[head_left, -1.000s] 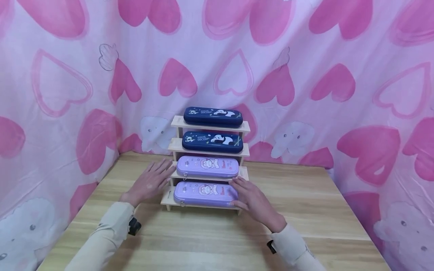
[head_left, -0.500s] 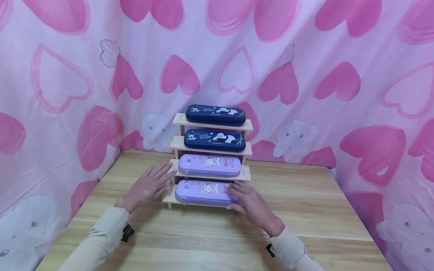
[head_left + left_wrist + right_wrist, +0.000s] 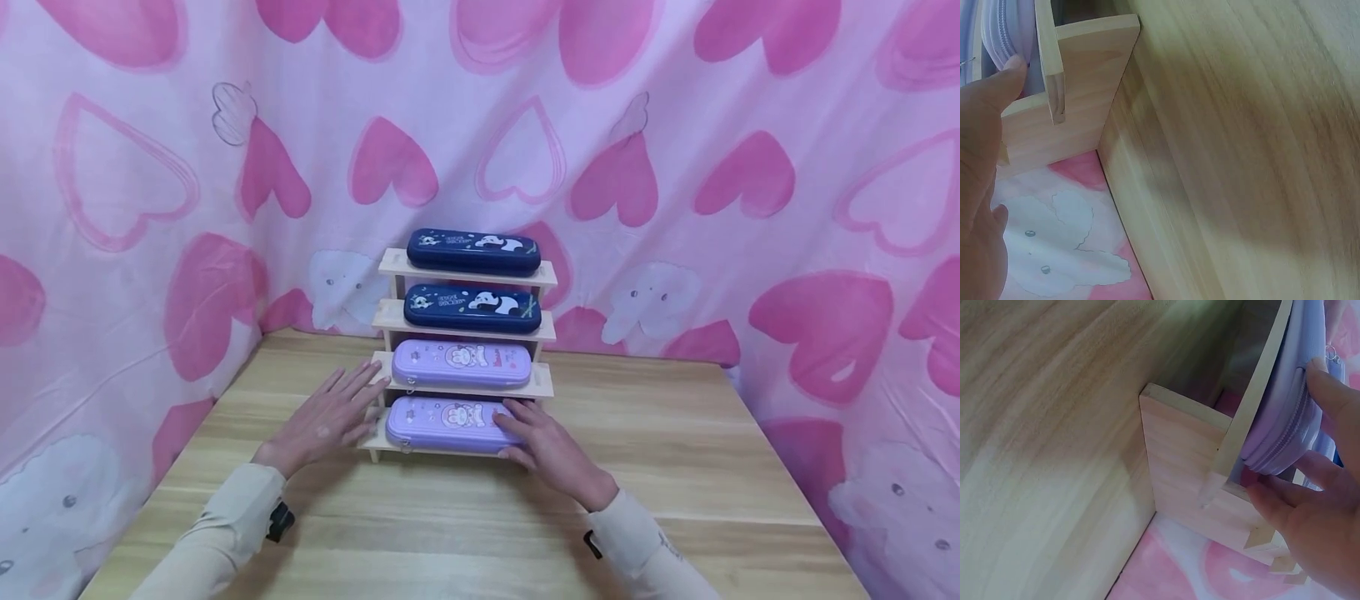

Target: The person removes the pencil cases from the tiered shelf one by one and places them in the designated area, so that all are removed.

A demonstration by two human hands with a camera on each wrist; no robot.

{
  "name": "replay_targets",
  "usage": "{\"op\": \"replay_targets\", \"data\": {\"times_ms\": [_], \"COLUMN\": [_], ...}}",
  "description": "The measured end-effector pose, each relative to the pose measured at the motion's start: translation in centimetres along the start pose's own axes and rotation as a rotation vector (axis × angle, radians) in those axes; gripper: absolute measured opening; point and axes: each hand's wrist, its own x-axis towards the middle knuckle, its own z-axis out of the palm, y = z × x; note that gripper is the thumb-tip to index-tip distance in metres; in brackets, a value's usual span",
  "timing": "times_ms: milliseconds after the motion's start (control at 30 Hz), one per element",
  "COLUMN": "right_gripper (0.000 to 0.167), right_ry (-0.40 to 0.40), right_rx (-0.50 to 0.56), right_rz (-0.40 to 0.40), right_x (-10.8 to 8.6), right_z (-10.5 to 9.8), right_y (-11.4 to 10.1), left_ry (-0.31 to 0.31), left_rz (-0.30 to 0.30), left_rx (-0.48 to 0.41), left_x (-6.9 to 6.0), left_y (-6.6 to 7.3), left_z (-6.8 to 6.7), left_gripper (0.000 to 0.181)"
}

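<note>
Two zipped lilac cases [image 3: 438,423] and two navy panda cases [image 3: 457,308]; left hand [image 3: 326,418] outstretched, right hand [image 3: 557,450] gripping the lowest lilac one's end.

Navy cases [image 3: 472,308] look glossy, purple cases [image 3: 461,364] smooth, the rack [image 3: 542,381] matt wood

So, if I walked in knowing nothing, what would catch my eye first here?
Probably the stepped wooden stand on the table, with two navy panda pencil cases on its upper steps and two lilac pencil cases below. Next, a person's hands: the left hand at the stand's left side, the right hand at the bottom case's right end. Behind hangs pink heart-patterned fabric.
</note>
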Motion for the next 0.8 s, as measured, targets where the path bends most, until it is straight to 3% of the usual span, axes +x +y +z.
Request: {"op": "replay_targets", "data": {"times_ms": [267, 800], "right_gripper": [0.059, 0.065], "right_ry": [-0.076, -0.112], "right_rx": [0.051, 0.081], "right_rz": [0.037, 0.002], "right_x": [0.7, 1.2], "right_z": [-0.7, -0.8], "right_y": [-0.1, 0.2], "left_ry": [-0.035, 0.029], "left_rz": [-0.03, 0.008], "left_rx": [0.005, 0.013], "left_x": [0.2, -0.1], "left_y": [0.1, 0.1], "left_z": [-0.2, 0.2], "left_gripper": [0.08, 0.091]}}
